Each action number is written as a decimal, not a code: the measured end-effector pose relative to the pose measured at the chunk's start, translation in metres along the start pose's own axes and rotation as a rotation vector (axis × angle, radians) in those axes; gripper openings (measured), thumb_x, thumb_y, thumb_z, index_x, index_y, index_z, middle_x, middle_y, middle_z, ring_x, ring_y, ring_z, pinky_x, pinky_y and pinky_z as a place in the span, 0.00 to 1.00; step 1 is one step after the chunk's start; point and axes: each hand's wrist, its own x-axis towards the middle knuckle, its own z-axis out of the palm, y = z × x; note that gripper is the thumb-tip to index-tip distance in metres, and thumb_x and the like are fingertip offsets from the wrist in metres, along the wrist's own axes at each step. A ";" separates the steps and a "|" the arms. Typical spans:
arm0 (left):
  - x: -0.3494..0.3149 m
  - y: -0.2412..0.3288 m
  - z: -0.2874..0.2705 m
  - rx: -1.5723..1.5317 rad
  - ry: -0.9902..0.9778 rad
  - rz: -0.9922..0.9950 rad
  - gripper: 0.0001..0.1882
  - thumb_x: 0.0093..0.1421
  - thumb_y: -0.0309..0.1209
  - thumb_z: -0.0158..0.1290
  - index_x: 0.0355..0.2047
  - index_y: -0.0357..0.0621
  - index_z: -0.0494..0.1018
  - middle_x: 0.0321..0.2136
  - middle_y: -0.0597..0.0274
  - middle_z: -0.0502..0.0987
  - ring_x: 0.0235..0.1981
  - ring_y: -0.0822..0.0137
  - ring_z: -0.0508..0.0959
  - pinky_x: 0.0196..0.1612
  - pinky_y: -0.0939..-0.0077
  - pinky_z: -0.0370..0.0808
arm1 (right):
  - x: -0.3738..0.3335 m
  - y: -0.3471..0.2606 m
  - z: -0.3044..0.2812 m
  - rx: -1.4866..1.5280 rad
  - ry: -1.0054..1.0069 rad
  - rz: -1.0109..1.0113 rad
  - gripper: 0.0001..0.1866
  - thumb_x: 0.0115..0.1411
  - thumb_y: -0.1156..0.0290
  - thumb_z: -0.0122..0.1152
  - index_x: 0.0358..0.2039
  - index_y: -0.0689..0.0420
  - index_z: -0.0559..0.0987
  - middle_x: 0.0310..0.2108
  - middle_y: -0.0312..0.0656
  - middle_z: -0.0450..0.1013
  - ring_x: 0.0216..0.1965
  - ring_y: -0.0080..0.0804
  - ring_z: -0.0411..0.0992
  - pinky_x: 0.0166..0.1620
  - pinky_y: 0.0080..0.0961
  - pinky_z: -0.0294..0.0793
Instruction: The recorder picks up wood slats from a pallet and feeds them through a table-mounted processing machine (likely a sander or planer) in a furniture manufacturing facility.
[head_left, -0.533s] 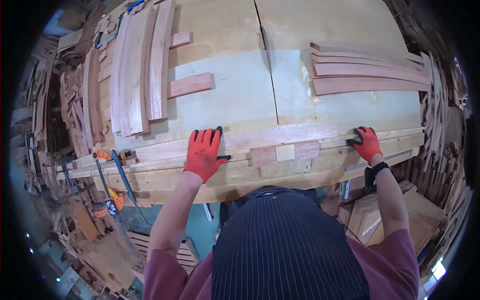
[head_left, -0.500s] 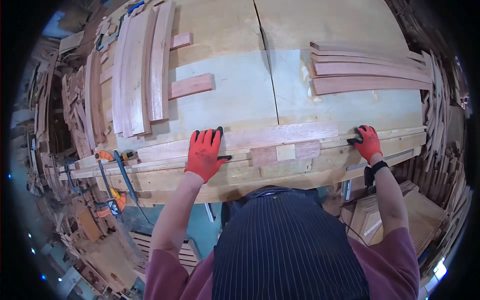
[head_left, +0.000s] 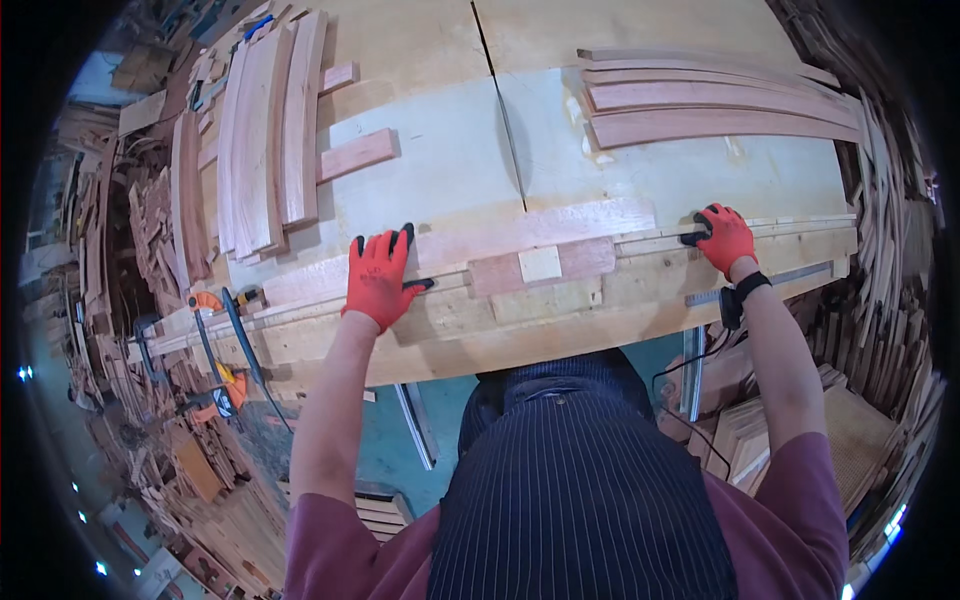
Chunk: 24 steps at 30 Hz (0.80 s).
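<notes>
Both hands wear red gloves with black fingertips and lie on the near edge of a wooden workbench. My left hand [head_left: 378, 275] rests over a long pinkish plank [head_left: 540, 224], fingers stretched forward and thumb out to the right. Further right, my right hand [head_left: 727, 240] lies on thin pale wooden strips [head_left: 655, 240] along that edge, its thumb apart from slightly bent fingers. Between the hands sits a short reddish board [head_left: 492, 274] with a small pale square piece [head_left: 540, 263] on it. Whether either hand grips the wood beneath is hidden.
Bar clamps [head_left: 240, 335] hold the bench edge at the left. Long boards [head_left: 265, 140] are stacked at the far left, beside a short block [head_left: 357, 155]. More planks [head_left: 720, 95] lie far right. A metal ruler [head_left: 760, 284] runs along the bench front.
The whole view has shifted, so the bench and both hands appear higher and mostly further left. Both hands keep their poses on the wood.
</notes>
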 end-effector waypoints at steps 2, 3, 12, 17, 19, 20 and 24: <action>-0.001 -0.001 0.004 0.024 -0.002 -0.001 0.52 0.57 0.51 0.66 0.73 0.40 0.55 0.64 0.46 0.66 0.67 0.48 0.64 0.71 0.43 0.55 | -0.002 0.004 0.007 -0.012 0.024 -0.001 0.26 0.50 0.64 0.75 0.51 0.50 0.81 0.54 0.40 0.75 0.58 0.44 0.71 0.62 0.41 0.72; -0.002 0.000 0.005 0.033 0.000 -0.002 0.52 0.57 0.51 0.66 0.73 0.39 0.55 0.64 0.46 0.66 0.67 0.48 0.63 0.72 0.43 0.55 | -0.003 0.004 0.008 -0.014 0.032 0.001 0.26 0.50 0.64 0.75 0.51 0.50 0.81 0.54 0.40 0.75 0.58 0.44 0.71 0.62 0.41 0.72; -0.003 0.010 0.003 0.011 -0.086 -0.126 0.51 0.60 0.52 0.63 0.76 0.49 0.51 0.68 0.45 0.63 0.71 0.49 0.61 0.73 0.41 0.53 | -0.015 0.008 0.028 0.061 0.160 -0.009 0.27 0.54 0.54 0.72 0.51 0.54 0.82 0.52 0.45 0.76 0.57 0.49 0.71 0.63 0.41 0.68; 0.006 0.020 -0.003 0.001 -0.193 -0.272 0.51 0.61 0.51 0.63 0.77 0.53 0.49 0.74 0.49 0.54 0.75 0.51 0.54 0.75 0.39 0.47 | -0.016 0.007 0.039 0.103 0.231 -0.015 0.25 0.57 0.57 0.70 0.53 0.53 0.81 0.54 0.46 0.76 0.59 0.49 0.70 0.65 0.41 0.66; 0.007 0.022 -0.003 -0.007 -0.204 -0.289 0.51 0.60 0.51 0.63 0.77 0.53 0.49 0.74 0.49 0.54 0.75 0.52 0.55 0.75 0.38 0.47 | -0.019 0.004 0.038 0.107 0.229 -0.005 0.26 0.57 0.57 0.69 0.54 0.54 0.81 0.54 0.45 0.76 0.59 0.49 0.69 0.66 0.40 0.65; 0.009 0.023 -0.004 -0.012 -0.209 -0.297 0.52 0.60 0.51 0.64 0.77 0.53 0.48 0.74 0.49 0.54 0.75 0.52 0.55 0.75 0.38 0.47 | -0.019 0.002 0.037 0.109 0.228 0.000 0.26 0.57 0.57 0.69 0.54 0.54 0.81 0.55 0.45 0.76 0.60 0.49 0.69 0.66 0.40 0.64; 0.015 0.022 -0.008 -0.020 -0.266 -0.326 0.53 0.58 0.53 0.65 0.77 0.54 0.49 0.74 0.51 0.54 0.76 0.54 0.53 0.75 0.38 0.48 | -0.018 0.008 0.040 0.105 0.225 -0.022 0.27 0.58 0.54 0.69 0.54 0.53 0.80 0.55 0.46 0.75 0.60 0.48 0.69 0.67 0.42 0.62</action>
